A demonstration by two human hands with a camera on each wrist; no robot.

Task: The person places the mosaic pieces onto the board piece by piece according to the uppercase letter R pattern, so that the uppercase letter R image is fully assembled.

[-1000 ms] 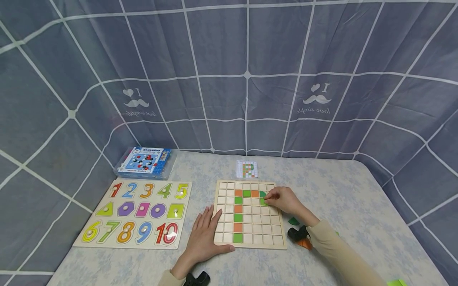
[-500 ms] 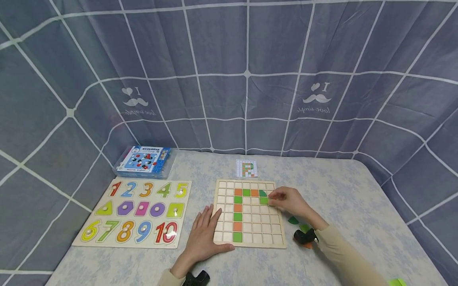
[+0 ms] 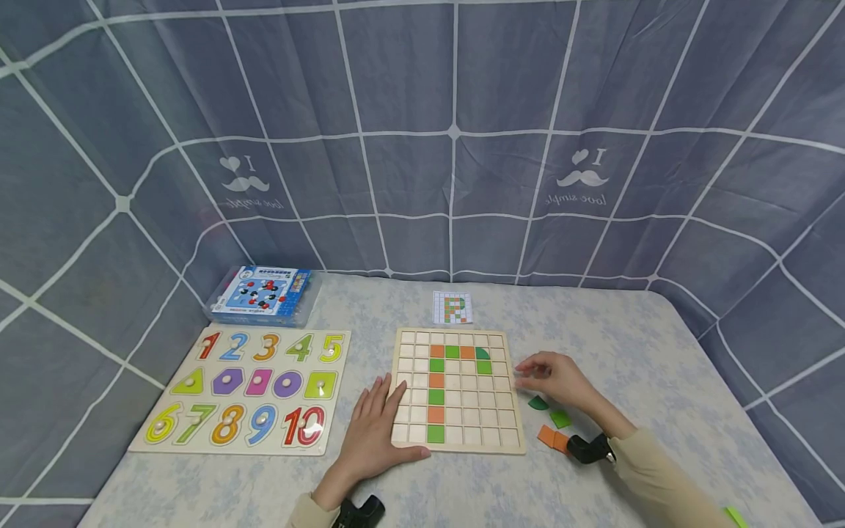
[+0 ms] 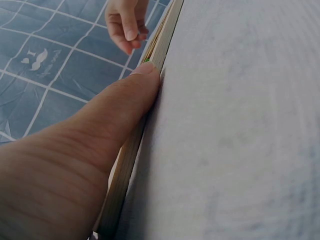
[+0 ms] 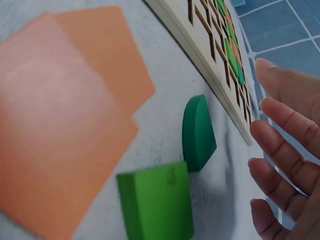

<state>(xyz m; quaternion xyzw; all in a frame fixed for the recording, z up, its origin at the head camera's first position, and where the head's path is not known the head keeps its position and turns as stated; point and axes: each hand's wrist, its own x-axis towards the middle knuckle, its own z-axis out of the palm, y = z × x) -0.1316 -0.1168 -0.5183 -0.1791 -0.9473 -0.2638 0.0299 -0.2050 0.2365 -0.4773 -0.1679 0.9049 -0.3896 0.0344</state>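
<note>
A wooden grid board (image 3: 469,400) holds several orange and green square tiles, plus a dark green quarter-round tile (image 3: 483,353) near its upper right. My left hand (image 3: 372,433) rests flat with spread fingers on its lower left side. The thumb (image 4: 120,100) lies along the front edge in the left wrist view. Just off the board's right edge, my right hand (image 3: 557,378) is raised with loosely bent fingers and nothing between them. Below it lie another dark green quarter-round tile (image 5: 197,132), a light green square tile (image 5: 157,202) and overlapping orange square tiles (image 5: 60,115).
Behind the board lies a small printed pattern card (image 3: 452,308). To the left is a number and shape puzzle board (image 3: 198,447), with a blue boxed set (image 3: 260,293) behind it. A bright green piece (image 3: 736,517) shows at the bottom right. Grey-blue curtain (image 3: 455,176) surrounds the table.
My right hand has let go of the light green square tile in the cell below the quarter-round and moved right, off the board. My left hand stays in place.
</note>
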